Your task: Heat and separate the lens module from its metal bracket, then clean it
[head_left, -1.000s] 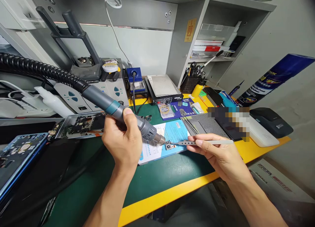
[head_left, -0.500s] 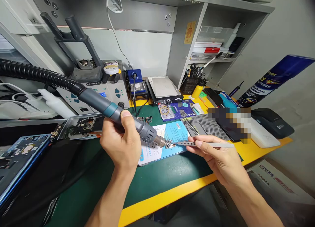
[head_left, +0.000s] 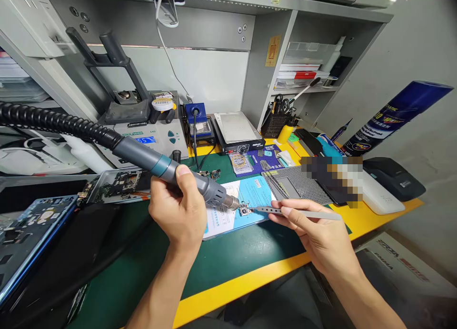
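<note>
My left hand (head_left: 180, 207) is wrapped round the grey handle of a hot air gun (head_left: 210, 191), thumb on top. Its metal nozzle points down and right, close to a small camera module (head_left: 244, 210). That module sits over a blue-and-white printed pad (head_left: 223, 217). From the right, my right hand (head_left: 309, 224) pinches steel tweezers (head_left: 266, 209) between thumb and fingers. The tweezers' tip meets the right side of the module; whether it grips the part I cannot tell.
A ribbed black hose (head_left: 60, 119) runs left from the hot air gun. Behind are a soldering station (head_left: 195, 124) and a flat heating plate (head_left: 237, 129). Opened phones (head_left: 39, 229) lie at left. A perforated metal mat (head_left: 310, 184), a spray can (head_left: 392, 119) and a white box (head_left: 385, 195) are at right.
The nozzle has shifted slightly up and left, uncovering more of the camera module. The tweezers stay beside the module. The whole view has shifted a little.
</note>
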The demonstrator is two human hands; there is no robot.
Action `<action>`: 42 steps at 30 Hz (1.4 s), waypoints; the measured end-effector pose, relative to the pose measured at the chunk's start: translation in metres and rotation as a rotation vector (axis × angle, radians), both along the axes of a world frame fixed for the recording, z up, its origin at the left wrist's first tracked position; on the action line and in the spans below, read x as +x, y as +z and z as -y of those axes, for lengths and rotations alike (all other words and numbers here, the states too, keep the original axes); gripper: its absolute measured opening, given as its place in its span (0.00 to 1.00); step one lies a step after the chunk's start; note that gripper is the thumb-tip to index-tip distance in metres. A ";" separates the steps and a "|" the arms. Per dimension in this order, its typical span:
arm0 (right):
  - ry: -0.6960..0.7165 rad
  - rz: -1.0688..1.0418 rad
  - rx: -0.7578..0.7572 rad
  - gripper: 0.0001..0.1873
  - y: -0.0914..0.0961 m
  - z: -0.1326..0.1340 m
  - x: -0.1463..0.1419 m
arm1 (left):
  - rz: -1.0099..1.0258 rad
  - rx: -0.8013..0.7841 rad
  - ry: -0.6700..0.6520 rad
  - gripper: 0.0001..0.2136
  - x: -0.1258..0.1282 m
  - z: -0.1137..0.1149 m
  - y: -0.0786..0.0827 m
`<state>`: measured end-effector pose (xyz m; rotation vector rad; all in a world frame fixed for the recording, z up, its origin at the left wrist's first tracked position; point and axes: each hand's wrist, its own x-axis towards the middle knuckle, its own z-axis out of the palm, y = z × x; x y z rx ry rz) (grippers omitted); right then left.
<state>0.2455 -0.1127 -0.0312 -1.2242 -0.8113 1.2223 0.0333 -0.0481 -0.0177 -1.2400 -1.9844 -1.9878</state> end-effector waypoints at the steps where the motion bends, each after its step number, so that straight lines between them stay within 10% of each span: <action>1: -0.004 0.009 0.001 0.12 -0.001 0.001 0.000 | 0.008 -0.003 0.011 0.09 -0.001 0.000 0.000; 42: 0.228 1.026 0.625 0.10 0.033 0.017 -0.005 | 0.164 0.035 -0.173 0.16 -0.006 -0.013 0.022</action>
